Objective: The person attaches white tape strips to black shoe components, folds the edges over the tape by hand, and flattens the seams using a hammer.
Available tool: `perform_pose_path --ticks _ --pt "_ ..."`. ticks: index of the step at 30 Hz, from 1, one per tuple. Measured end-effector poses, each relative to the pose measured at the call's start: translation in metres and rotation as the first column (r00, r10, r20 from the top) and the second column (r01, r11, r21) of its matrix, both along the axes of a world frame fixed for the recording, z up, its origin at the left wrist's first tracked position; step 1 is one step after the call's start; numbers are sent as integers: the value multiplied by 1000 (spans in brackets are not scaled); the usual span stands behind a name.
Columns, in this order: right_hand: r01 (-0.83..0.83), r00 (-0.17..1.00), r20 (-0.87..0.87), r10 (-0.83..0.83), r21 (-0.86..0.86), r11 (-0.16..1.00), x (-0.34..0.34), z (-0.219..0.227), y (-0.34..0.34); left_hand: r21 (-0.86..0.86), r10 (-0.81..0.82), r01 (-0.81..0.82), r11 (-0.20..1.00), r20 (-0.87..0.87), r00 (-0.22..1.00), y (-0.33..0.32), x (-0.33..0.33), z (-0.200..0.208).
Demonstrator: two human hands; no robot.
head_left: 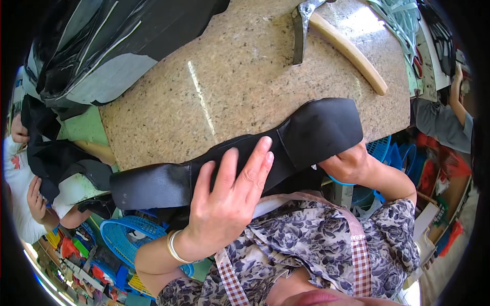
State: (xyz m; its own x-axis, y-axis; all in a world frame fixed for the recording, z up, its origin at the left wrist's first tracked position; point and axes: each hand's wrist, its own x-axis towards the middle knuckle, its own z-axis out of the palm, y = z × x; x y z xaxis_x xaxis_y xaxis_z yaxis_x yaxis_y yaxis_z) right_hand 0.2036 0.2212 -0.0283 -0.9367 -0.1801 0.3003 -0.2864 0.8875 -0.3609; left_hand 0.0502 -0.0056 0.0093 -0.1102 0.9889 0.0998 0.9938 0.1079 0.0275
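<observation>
A long black leather piece [319,130], sewn from panels with seams across it, lies along the near edge of the stone-topped table and overhangs it. My left hand [229,188] rests on its middle, fingers stretched out flat over the leather, a bangle at the wrist. At the piece's right end, my right hand [349,163] is closed at the lower edge; its fingertips are hidden beneath the leather. Beyond lies a hammer [347,51] with a curved wooden handle and a metal head.
Stacked black leather pieces [127,30] cover the table's far left. Pale strips [400,20] lie at the far right. A blue plastic basket [122,232] stands below the left edge. Another person's hand [35,199] handles black material at left; a person's arm [457,94] shows at right.
</observation>
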Motion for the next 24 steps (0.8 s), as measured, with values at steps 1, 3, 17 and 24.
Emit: perform_pose_path --ticks 1,3,17,24 --pt "3 1000 -1 -3 -25 1000 1 -3 1 -19 -71 73 997 76 995 5 -2 0" --pt "3 1000 -3 -3 -50 999 2 -3 3 62 -109 99 993 195 975 16 3 -9" --pt "306 933 -121 -339 -229 924 -5 23 -4 -7 -27 28 1000 125 992 69 24 -11" --pt "265 953 146 -266 26 964 -10 37 -21 71 50 -74 995 295 954 -29 -42 14"
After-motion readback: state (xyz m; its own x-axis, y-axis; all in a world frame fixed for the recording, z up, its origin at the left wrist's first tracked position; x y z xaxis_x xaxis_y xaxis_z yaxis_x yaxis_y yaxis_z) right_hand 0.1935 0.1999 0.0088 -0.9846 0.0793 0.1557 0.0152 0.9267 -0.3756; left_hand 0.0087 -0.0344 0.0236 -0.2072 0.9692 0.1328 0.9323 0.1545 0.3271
